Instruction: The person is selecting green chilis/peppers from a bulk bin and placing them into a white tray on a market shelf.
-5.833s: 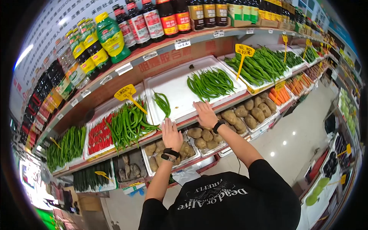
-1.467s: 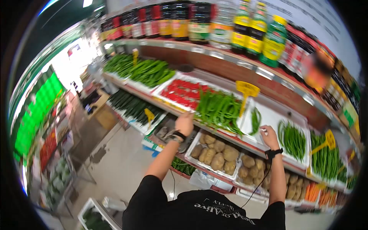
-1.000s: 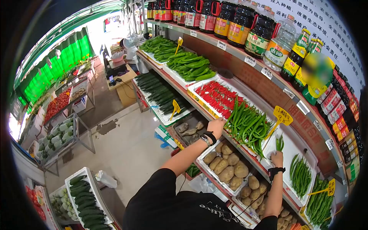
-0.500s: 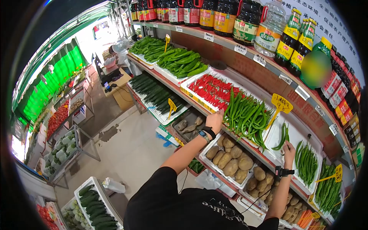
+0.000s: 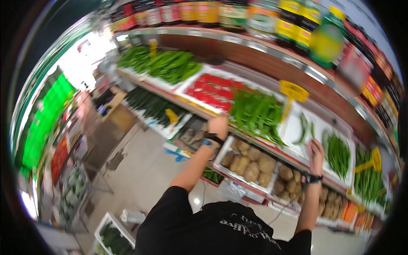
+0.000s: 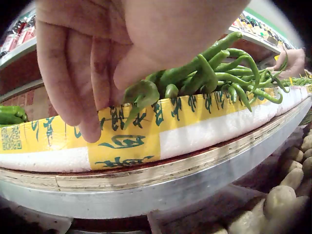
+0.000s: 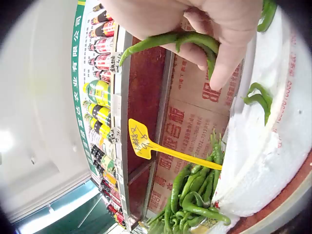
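My right hand (image 5: pixel 315 155) is over the front of the white tray (image 5: pixel 293 134). In the right wrist view its fingers and thumb hold a curved green chili pepper (image 7: pixel 151 45), its thin end sticking out past the hand. Another green chili pepper (image 7: pixel 261 100) lies on the tray's white floor. My left hand (image 5: pixel 218 126) is at the front edge of the tray of red chilies (image 5: pixel 210 91) and green chilies (image 5: pixel 255 108). Up close, its fingers (image 6: pixel 63 83) hang loosely down before the yellow-taped rim, and a drooping green pepper (image 6: pixel 141 95) shows beside the thumb.
A yellow price sign (image 5: pixel 293 90) stands between the two trays. Potatoes (image 5: pixel 250 165) fill trays on the shelf below. Bottles (image 5: pixel 233 15) line the shelf above. A bunch of green chilies (image 5: pixel 338 148) lies at the white tray's right, and cucumbers (image 5: pixel 148 104) lie lower left.
Both hands were flat on the white tray's edge earlier; the left has moved leftward to the red chili tray. The right has taken hold of a chili, and the head view has swung left.
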The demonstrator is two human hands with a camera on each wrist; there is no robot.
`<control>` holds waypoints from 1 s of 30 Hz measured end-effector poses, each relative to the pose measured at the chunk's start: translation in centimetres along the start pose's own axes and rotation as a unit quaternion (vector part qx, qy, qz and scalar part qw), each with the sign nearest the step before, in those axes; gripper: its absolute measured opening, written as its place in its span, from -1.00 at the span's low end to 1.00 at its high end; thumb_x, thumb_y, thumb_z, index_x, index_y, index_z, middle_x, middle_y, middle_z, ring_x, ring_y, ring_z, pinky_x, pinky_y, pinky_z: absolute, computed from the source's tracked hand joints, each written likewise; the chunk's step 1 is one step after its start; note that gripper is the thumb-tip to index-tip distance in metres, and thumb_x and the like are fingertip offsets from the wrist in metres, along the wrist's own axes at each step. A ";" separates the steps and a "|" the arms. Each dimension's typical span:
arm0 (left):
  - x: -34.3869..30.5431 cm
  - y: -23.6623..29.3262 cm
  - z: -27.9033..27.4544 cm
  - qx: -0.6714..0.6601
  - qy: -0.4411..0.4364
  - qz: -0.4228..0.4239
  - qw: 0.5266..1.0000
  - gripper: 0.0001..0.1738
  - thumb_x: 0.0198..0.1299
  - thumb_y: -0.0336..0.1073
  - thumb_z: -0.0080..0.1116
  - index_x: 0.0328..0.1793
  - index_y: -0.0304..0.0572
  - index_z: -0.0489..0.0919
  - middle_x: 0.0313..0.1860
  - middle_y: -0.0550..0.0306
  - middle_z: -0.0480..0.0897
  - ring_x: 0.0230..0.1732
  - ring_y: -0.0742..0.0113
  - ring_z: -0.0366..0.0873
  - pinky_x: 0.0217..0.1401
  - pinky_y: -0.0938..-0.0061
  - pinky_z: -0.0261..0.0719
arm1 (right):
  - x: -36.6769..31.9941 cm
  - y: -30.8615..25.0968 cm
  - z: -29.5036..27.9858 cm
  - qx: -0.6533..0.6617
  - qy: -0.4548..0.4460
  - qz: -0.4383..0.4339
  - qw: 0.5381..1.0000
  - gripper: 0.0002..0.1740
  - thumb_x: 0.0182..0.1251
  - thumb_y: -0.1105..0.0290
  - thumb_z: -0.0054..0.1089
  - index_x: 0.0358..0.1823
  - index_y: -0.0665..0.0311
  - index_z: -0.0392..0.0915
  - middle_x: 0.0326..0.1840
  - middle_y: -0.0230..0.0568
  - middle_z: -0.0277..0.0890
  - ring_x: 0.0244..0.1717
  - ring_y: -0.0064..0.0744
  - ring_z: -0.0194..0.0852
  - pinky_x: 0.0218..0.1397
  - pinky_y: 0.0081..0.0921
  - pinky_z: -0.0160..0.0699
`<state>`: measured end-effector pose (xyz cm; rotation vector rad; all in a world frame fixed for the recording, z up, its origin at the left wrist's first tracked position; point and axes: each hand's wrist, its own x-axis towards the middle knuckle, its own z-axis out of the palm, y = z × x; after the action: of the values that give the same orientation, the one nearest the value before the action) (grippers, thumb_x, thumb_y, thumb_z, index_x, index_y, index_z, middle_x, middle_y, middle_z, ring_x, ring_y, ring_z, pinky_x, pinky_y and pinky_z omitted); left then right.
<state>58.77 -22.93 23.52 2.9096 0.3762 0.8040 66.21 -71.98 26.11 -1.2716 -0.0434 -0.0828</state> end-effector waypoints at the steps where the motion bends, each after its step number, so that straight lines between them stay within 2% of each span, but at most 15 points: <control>1: 0.1 0.3 -1.2 0.008 -0.043 0.000 0.999 -0.88 0.29 -0.35 0.19 -0.26 -0.14 0.71 -0.44 -0.08 0.77 -0.39 -0.08 0.80 -0.40 0.06 0.72 | -0.8 -0.4 0.3 -0.005 -0.012 -0.008 1.000 -0.54 0.54 0.51 0.14 0.41 0.48 0.49 0.28 0.00 0.67 0.31 -0.18 0.69 0.54 -0.31 0.57; 4: 0.1 0.4 -0.9 0.003 -0.012 0.011 1.000 -0.89 0.28 -0.37 0.20 -0.14 -0.15 0.70 -0.41 -0.12 0.77 -0.40 -0.12 0.79 -0.41 0.01 0.72 | -2.3 -1.1 0.5 -0.007 -0.028 -0.010 1.000 -0.56 0.52 0.54 0.14 0.37 0.51 0.49 0.23 0.10 0.67 0.36 -0.13 0.68 0.54 -0.31 0.58; 5: 0.5 0.2 -1.0 0.030 -0.086 -0.032 0.995 -0.84 0.34 -0.35 0.18 -0.05 -0.13 0.72 -0.33 -0.16 0.79 -0.35 -0.19 0.78 -0.34 -0.04 0.72 | -2.7 -1.2 0.7 0.034 -0.031 -0.003 0.999 -0.59 0.53 0.57 0.12 0.35 0.53 0.48 0.28 0.13 0.63 0.38 -0.08 0.67 0.57 -0.30 0.59; 7: 0.3 0.1 -1.4 -0.008 -0.050 -0.051 0.997 -0.72 0.42 -0.32 0.13 0.15 -0.08 0.74 -0.15 -0.18 0.81 -0.22 -0.24 0.79 -0.18 -0.05 0.74 | -4.7 -3.4 2.0 0.055 -0.027 0.008 0.998 -0.65 0.58 0.62 0.01 0.32 0.53 0.48 0.32 0.20 0.59 0.42 0.02 0.63 0.63 -0.26 0.56; 8: 0.2 -0.6 -1.1 -0.033 -0.018 -0.025 0.999 -0.66 0.40 -0.34 0.14 0.25 0.01 0.72 -0.09 -0.15 0.81 -0.18 -0.25 0.78 -0.15 -0.05 0.74 | -4.9 -3.1 1.4 0.075 -0.048 0.015 0.996 -0.62 0.56 0.66 -0.01 0.34 0.45 0.50 0.35 0.07 0.59 0.46 -0.04 0.58 0.72 -0.15 0.45; 9: -0.1 -1.1 -0.9 -0.056 0.015 -0.002 0.998 -0.57 0.39 -0.36 0.15 0.36 0.09 0.70 -0.03 -0.13 0.81 -0.14 -0.25 0.78 -0.12 -0.05 0.74 | -5.6 -3.6 1.7 0.102 -0.046 0.014 0.994 -0.64 0.58 0.67 -0.04 0.33 0.47 0.48 0.35 0.19 0.58 0.43 0.01 0.63 0.64 -0.19 0.55; 13: -0.3 -1.2 -1.8 -0.074 0.007 0.027 0.997 -0.50 0.40 -0.33 0.14 0.46 0.02 0.65 0.10 -0.18 0.77 -0.04 -0.27 0.75 -0.08 -0.07 0.70 | -7.3 -4.0 1.2 0.161 -0.083 0.026 0.983 -0.65 0.62 0.60 0.03 0.36 0.42 0.47 0.43 0.12 0.53 0.46 0.00 0.58 0.67 -0.17 0.51; 15: -0.5 -1.2 -2.6 -0.080 -0.066 -0.046 0.994 -0.45 0.39 -0.34 0.14 0.52 -0.11 0.58 0.19 -0.25 0.73 0.06 -0.30 0.72 0.02 -0.07 0.67 | -8.1 -3.9 0.8 0.169 -0.095 0.020 0.981 -0.65 0.63 0.59 0.03 0.36 0.39 0.47 0.45 0.11 0.52 0.47 0.00 0.57 0.67 -0.16 0.51; 17: -1.9 1.5 -4.9 -0.036 0.167 0.055 0.984 -0.41 0.39 -0.34 0.14 0.55 -0.23 0.50 0.31 -0.30 0.66 0.18 -0.35 0.65 0.15 -0.09 0.61 | -9.2 -4.0 0.3 0.169 -0.115 0.017 0.979 -0.64 0.65 0.55 0.03 0.40 0.34 0.44 0.49 0.08 0.50 0.46 0.00 0.58 0.64 -0.14 0.52; 18: -2.7 3.9 -7.1 -0.049 0.171 0.045 0.983 -0.42 0.38 -0.38 0.15 0.54 -0.27 0.50 0.41 -0.26 0.60 0.28 -0.37 0.58 0.24 -0.09 0.55 | -9.8 -4.1 0.3 0.177 -0.123 0.016 0.976 -0.64 0.66 0.54 0.03 0.40 0.33 0.43 0.50 0.08 0.49 0.46 0.01 0.58 0.64 -0.13 0.53; 21: -5.7 9.7 -9.2 -0.245 0.047 0.108 0.962 -0.49 0.44 -0.35 0.23 0.48 -0.30 0.52 0.32 -0.25 0.69 0.25 -0.21 0.67 0.31 0.10 0.59 | -11.2 -3.3 0.5 0.169 -0.164 0.010 0.972 -0.64 0.68 0.52 0.03 0.41 0.31 0.40 0.53 0.05 0.44 0.47 -0.01 0.58 0.60 -0.14 0.57; 23: -8.4 15.5 -10.7 -0.479 -0.162 0.056 0.861 -0.54 0.57 -0.22 0.22 0.47 -0.30 0.54 0.30 -0.13 0.73 0.27 0.05 0.69 0.32 0.26 0.62 | -12.7 -3.0 1.8 0.147 -0.191 0.031 0.970 -0.64 0.69 0.52 0.03 0.42 0.31 0.40 0.54 0.04 0.43 0.47 -0.03 0.58 0.58 -0.16 0.60; 25: -10.8 18.4 -7.9 -0.651 -0.296 0.025 0.698 -0.57 0.65 -0.17 0.15 0.47 -0.26 0.55 0.33 0.00 0.72 0.26 0.26 0.69 0.26 0.36 0.67 | -14.0 -2.1 3.2 0.132 -0.236 0.054 0.961 -0.61 0.66 0.53 0.08 0.44 0.26 0.38 0.53 -0.04 0.44 0.45 -0.09 0.60 0.56 -0.16 0.60; 27: -11.7 20.7 -7.2 -0.685 -0.386 -0.056 0.615 -0.65 0.67 -0.21 0.12 0.40 -0.24 0.58 0.23 0.09 0.74 0.14 0.35 0.71 0.17 0.40 0.72 | -15.1 -0.7 4.3 0.097 -0.283 0.045 0.953 -0.61 0.65 0.57 0.08 0.42 0.26 0.39 0.46 -0.15 0.47 0.49 -0.22 0.52 0.56 -0.15 0.58; 30: -12.6 21.1 -5.8 -0.697 -0.406 -0.123 0.578 -0.68 0.69 -0.19 0.09 0.36 -0.21 0.56 0.09 0.16 0.74 0.16 0.39 0.71 0.24 0.38 0.69 | -16.4 0.2 5.0 0.044 -0.276 0.048 0.959 -0.67 0.65 0.63 0.02 0.35 0.31 0.38 0.37 -0.25 0.44 0.49 -0.37 0.44 0.49 -0.19 0.69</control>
<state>49.71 -46.44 25.63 1.3181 -0.0331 -0.3371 50.00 -66.58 26.13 -1.1740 -0.4619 0.3572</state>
